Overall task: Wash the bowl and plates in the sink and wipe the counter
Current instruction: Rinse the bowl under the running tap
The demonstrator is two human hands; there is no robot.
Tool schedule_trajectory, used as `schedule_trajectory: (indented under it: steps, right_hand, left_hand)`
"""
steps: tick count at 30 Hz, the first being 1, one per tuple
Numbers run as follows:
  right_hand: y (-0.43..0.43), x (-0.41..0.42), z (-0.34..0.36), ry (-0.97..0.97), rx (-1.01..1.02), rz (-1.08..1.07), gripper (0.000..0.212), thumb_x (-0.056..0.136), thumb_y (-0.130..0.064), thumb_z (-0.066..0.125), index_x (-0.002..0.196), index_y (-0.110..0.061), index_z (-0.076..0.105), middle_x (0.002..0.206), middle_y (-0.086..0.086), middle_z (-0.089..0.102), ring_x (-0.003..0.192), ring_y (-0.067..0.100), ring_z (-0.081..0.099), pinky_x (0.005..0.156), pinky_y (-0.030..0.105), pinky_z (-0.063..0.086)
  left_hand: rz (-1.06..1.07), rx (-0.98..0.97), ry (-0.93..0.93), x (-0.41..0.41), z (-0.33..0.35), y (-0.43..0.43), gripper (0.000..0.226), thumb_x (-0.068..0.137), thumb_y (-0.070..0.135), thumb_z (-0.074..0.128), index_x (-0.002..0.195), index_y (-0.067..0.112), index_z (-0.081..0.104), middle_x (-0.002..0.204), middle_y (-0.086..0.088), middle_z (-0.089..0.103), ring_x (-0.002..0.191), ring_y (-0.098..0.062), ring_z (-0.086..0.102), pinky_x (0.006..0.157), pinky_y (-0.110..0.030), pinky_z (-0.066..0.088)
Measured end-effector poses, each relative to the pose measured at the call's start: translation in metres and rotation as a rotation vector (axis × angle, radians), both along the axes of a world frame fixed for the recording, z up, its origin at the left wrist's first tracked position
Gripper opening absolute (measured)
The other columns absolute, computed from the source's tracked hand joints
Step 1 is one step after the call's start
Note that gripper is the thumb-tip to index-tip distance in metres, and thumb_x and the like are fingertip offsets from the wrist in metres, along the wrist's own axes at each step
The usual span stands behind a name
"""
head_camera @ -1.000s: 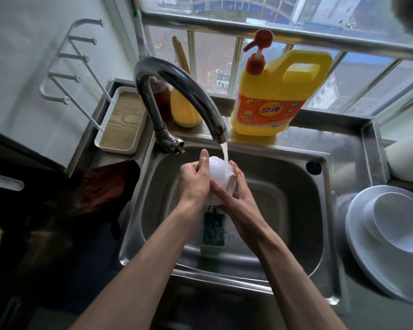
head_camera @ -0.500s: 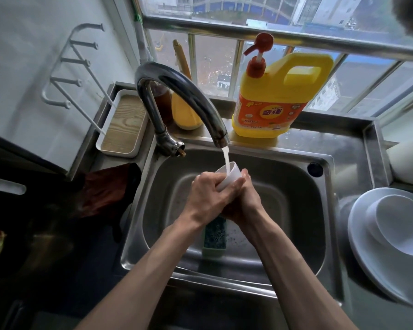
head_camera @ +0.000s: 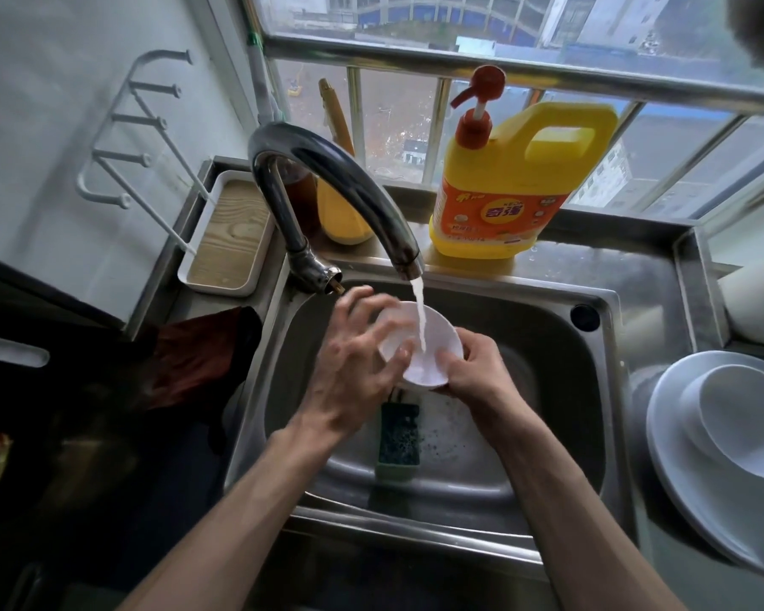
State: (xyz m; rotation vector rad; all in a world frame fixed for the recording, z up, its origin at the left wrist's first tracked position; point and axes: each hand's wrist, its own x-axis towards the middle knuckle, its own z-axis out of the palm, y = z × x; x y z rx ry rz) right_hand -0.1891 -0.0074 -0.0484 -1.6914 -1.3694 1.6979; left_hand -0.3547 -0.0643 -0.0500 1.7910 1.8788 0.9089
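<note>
Water is running from the tap (head_camera: 327,178) straight into the white bowl (head_camera: 431,335), which is held over the middle of the sink (head_camera: 561,381), right under the spout. Both hands are on it: the left hand (head_camera: 353,372) has its fingers spread and bent over the near rim, fingertips reaching inside, while the right hand (head_camera: 473,372) grips the lower right edge with the thumb hooked in. So this looks like the rinse of the bowl, somewhere in the middle of the job. Off to the right, on the counter (head_camera: 627,266), a stack of white plates (head_camera: 671,469) waits with a deeper dish (head_camera: 750,416) sitting on top; whether those are washed or dirty, I cannot tell from here. The wiping looks undone, since the steel behind the sink shows drops and a wet sheen. A green sponge (head_camera: 398,438) lies on the sink floor directly below the bowl, well placed for the next piece. A yellow soap bottle (head_camera: 512,183) with a red pump stands on the ledge just behind the spout, close enough to knock when lifting dishes across. A dark red cloth (head_camera: 195,355) is draped at the left of the sink, a likely pick for the wipe. A white tray (head_camera: 228,240) sits in the back left corner under a wall rack (head_camera: 137,138).
</note>
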Motion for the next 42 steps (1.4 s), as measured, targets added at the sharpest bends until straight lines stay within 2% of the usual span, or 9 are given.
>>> schedule_trajectory:
  steps: [3, 6, 13, 17, 21, 24, 28, 33, 42]
  right_hand:
    - [0.0, -0.005, -0.004, -0.208, 0.149, -0.023, 0.013, 0.089, -0.01, 0.066, 0.093, -0.022, 0.071, 0.092, -0.002, 0.072, 0.09, 0.018, 0.067, 0.07, 0.037, 0.056]
    - [-0.001, -0.009, 0.0, -0.361, 0.295, -0.009, 0.014, 0.088, -0.02, 0.072, 0.078, -0.018, 0.063, 0.074, -0.004, 0.066, 0.076, 0.022, 0.062, 0.062, 0.03, 0.041]
    - [-0.012, -0.02, 0.013, -0.499, 0.609, 0.117, 0.009, 0.099, -0.022, 0.059, 0.092, -0.019, 0.054, 0.08, 0.012, 0.07, 0.08, 0.044, 0.063, 0.065, 0.044, 0.044]
    - [-0.019, -0.026, 0.02, -0.428, 0.473, 0.149, 0.048, 0.097, -0.009, 0.053, 0.142, -0.026, 0.054, 0.118, 0.01, 0.073, 0.112, 0.037, 0.065, 0.09, 0.048, 0.051]
    - [-0.02, -0.017, 0.013, -0.114, 0.116, -0.129, 0.055, 0.084, 0.003, 0.054, 0.128, -0.03, 0.056, 0.112, -0.004, 0.064, 0.108, 0.023, 0.06, 0.088, 0.047, 0.059]
    - [-0.021, -0.012, 0.0, -0.009, -0.033, -0.199, 0.051, 0.077, 0.007, 0.056, 0.112, -0.031, 0.058, 0.108, -0.001, 0.065, 0.105, 0.021, 0.063, 0.087, 0.054, 0.061]
    - [-0.02, -0.002, -0.014, -0.352, 0.215, -0.026, 0.011, 0.08, -0.025, 0.071, 0.087, -0.03, 0.065, 0.08, -0.006, 0.075, 0.082, 0.024, 0.073, 0.073, 0.049, 0.062]
    - [-0.014, 0.001, -0.004, -0.441, 0.459, -0.02, 0.023, 0.096, -0.047, 0.067, 0.095, -0.025, 0.074, 0.09, -0.003, 0.077, 0.085, 0.024, 0.07, 0.073, 0.036, 0.052]
    - [-0.022, -0.011, -0.016, 0.185, -0.105, -0.288, 0.045, 0.09, 0.013, 0.057, 0.125, -0.016, 0.06, 0.119, 0.011, 0.065, 0.111, 0.031, 0.066, 0.076, 0.051, 0.065]
  left_hand:
    - [0.2, -0.365, -0.53, 0.006, 0.001, 0.004, 0.093, 0.069, 0.013, 0.056, 0.158, 0.031, 0.032, 0.147, -0.008, 0.051, 0.128, -0.019, 0.054, 0.1, -0.033, 0.05]
    - [0.234, -0.439, -0.51, 0.005, -0.007, 0.009, 0.055, 0.067, 0.007, 0.055, 0.119, 0.02, 0.072, 0.103, -0.004, 0.074, 0.101, -0.021, 0.069, 0.078, -0.032, 0.056]
    - [0.695, -0.358, -0.47, 0.011, -0.022, 0.015, 0.003, 0.089, 0.024, 0.078, 0.089, 0.021, 0.08, 0.078, 0.006, 0.075, 0.082, -0.015, 0.072, 0.069, -0.04, 0.061]
    - [0.845, -0.369, -0.769, 0.027, -0.024, 0.018, 0.021, 0.091, 0.0, 0.068, 0.095, 0.021, 0.07, 0.089, 0.005, 0.072, 0.098, -0.024, 0.071, 0.08, -0.036, 0.061]
    - [0.753, -0.313, -1.169, 0.039, -0.02, 0.013, 0.054, 0.087, -0.02, 0.057, 0.123, 0.02, 0.065, 0.114, -0.008, 0.071, 0.107, -0.022, 0.068, 0.083, -0.038, 0.063]
    - [0.617, -0.353, -0.963, 0.036, -0.027, 0.007, 0.054, 0.083, -0.02, 0.057, 0.12, 0.018, 0.065, 0.11, -0.007, 0.069, 0.11, -0.027, 0.065, 0.088, -0.039, 0.06]
    - [0.508, -0.268, -0.5, 0.025, -0.024, 0.002, 0.05, 0.081, -0.012, 0.063, 0.12, 0.017, 0.073, 0.102, 0.0, 0.075, 0.102, -0.018, 0.07, 0.082, -0.023, 0.057]
    - [0.328, -0.199, -0.218, 0.012, -0.007, -0.001, 0.05, 0.091, 0.0, 0.065, 0.131, 0.031, 0.069, 0.107, 0.004, 0.077, 0.097, -0.009, 0.069, 0.077, -0.022, 0.057]
    - [0.341, -0.325, -0.825, 0.013, -0.011, -0.008, 0.056, 0.091, -0.006, 0.065, 0.14, 0.02, 0.057, 0.129, -0.004, 0.066, 0.123, -0.017, 0.062, 0.097, -0.047, 0.059]
